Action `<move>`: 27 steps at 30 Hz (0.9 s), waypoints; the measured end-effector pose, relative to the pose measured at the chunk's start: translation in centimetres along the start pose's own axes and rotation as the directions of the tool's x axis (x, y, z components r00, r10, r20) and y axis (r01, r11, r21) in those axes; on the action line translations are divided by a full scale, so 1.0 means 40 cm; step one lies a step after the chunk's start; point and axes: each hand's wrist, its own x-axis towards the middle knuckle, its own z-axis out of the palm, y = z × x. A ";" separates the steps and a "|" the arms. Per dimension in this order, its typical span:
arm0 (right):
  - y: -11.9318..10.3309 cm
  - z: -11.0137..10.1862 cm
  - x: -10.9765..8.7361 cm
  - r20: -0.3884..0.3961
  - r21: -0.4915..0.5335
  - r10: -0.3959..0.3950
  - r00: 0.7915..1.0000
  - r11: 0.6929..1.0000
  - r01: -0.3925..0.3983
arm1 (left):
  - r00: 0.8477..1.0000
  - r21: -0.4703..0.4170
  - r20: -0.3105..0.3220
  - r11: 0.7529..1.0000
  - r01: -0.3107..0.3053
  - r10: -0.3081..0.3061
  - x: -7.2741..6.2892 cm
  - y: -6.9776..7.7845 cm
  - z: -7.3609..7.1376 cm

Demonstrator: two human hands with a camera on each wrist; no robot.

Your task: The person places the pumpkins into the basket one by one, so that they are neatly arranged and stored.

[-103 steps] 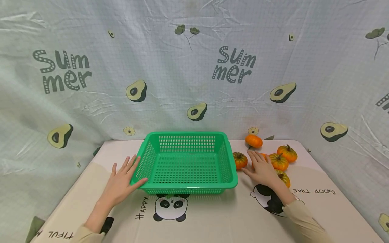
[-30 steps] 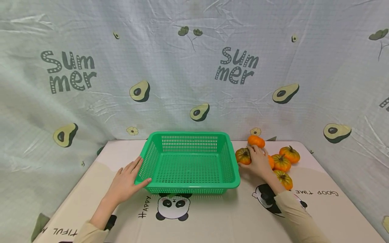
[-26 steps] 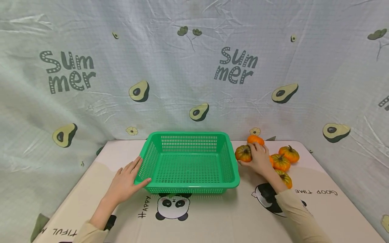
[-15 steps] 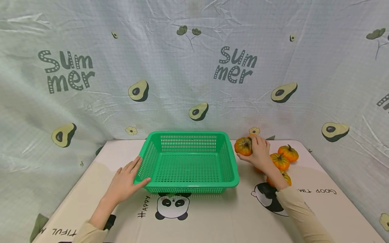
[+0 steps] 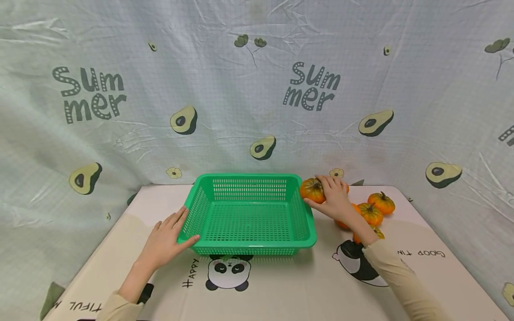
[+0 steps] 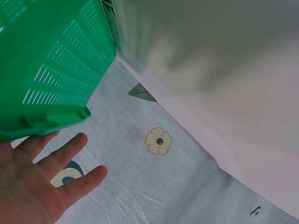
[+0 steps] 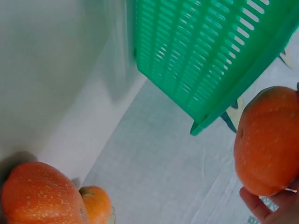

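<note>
A green plastic basket [image 5: 246,244] with slotted walls stands mid-table. My left hand [image 5: 162,245] rests on its left rim with straight, spread fingers; in the left wrist view the fingers [image 6: 70,154] lie at the rim's edge. My right hand [image 5: 335,198] grips a small orange-green pumpkin [image 5: 312,191] by its side, held up at the basket's right back rim. In the right wrist view this pumpkin [image 7: 268,140] hangs above the level of the basket wall [image 7: 187,56], with fingertips under it.
Several more small pumpkins [image 5: 370,214] sit on the right of the table, partly hidden by the right forearm. One [image 5: 381,203] lies farthest right. Another orange one shows behind the right hand. A printed cloth [image 5: 225,147] hangs behind the table.
My right hand moved onto the pumpkin beside the basket, took hold, lifted it and carried it left to the basket's rim. My left hand settled on the left rim and stays there.
</note>
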 end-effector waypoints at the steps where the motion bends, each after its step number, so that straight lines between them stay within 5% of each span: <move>1: -0.002 0.001 0.002 0.007 -0.003 -0.016 1.000 1.000 0.016 | 1.000 0.000 -0.001 1.000 0.000 0.000 0.000 0.000 0.001; 14: -0.014 0.038 0.050 0.086 -0.054 -0.211 0.974 0.975 0.216 | 1.000 -0.006 0.006 1.000 0.001 -0.001 0.000 0.001 -0.002; 27: -0.035 0.096 0.103 0.204 -0.063 -0.245 0.948 0.963 0.262 | 1.000 -0.011 0.006 1.000 0.001 -0.001 0.000 -0.002 0.001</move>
